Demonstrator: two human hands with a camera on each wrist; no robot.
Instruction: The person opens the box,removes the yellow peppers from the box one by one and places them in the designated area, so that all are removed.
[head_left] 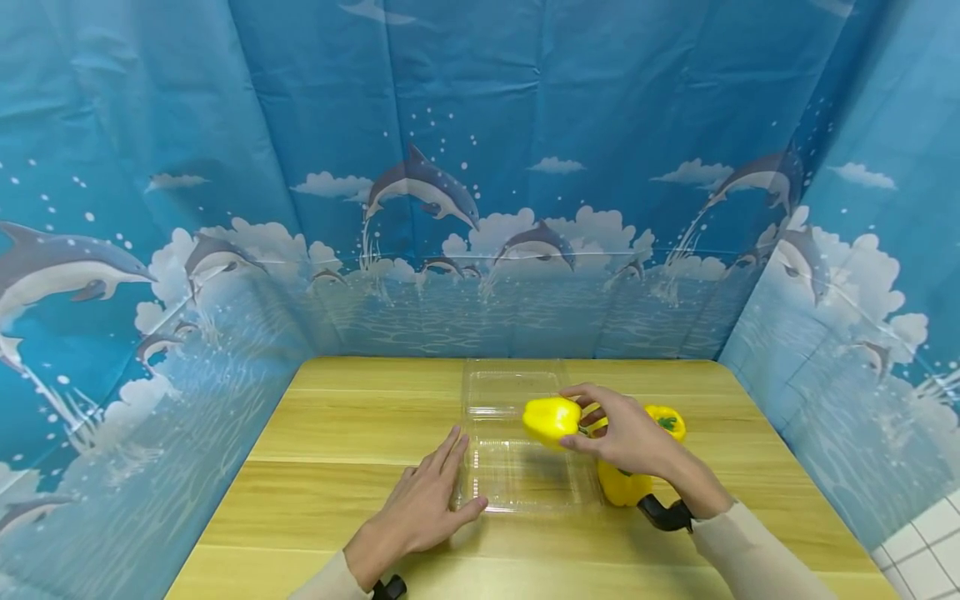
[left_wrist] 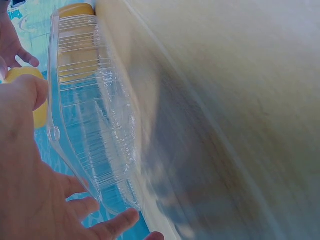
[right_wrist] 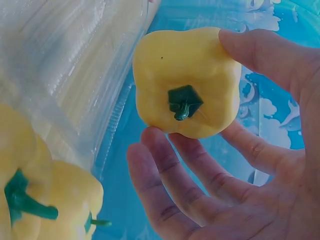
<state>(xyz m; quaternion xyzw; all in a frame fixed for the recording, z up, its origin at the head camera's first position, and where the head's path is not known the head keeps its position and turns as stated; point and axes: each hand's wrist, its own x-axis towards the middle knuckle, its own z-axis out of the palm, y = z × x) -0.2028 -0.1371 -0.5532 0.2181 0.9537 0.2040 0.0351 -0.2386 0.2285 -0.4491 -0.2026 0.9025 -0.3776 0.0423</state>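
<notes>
My right hand (head_left: 626,429) grips a yellow bell pepper (head_left: 551,420) by its stem end, thumb on one side and fingers on the other. It holds the pepper above a clear plastic clamshell container (head_left: 517,496), whose lid (head_left: 513,387) lies folded back away from me. In the right wrist view, the green stem of the held pepper (right_wrist: 187,65) faces the camera. My left hand (head_left: 423,500) rests at the container's left side with fingers extended; in the left wrist view, its fingertips touch or nearly touch the container's edge (left_wrist: 55,100).
Two more yellow bell peppers, one nearer (head_left: 624,490) and one farther (head_left: 678,423), sit on the wooden table (head_left: 360,425) right of the container, partly hidden by the right hand. A blue dolphin-print curtain (head_left: 480,317) stands along the table's back and sides.
</notes>
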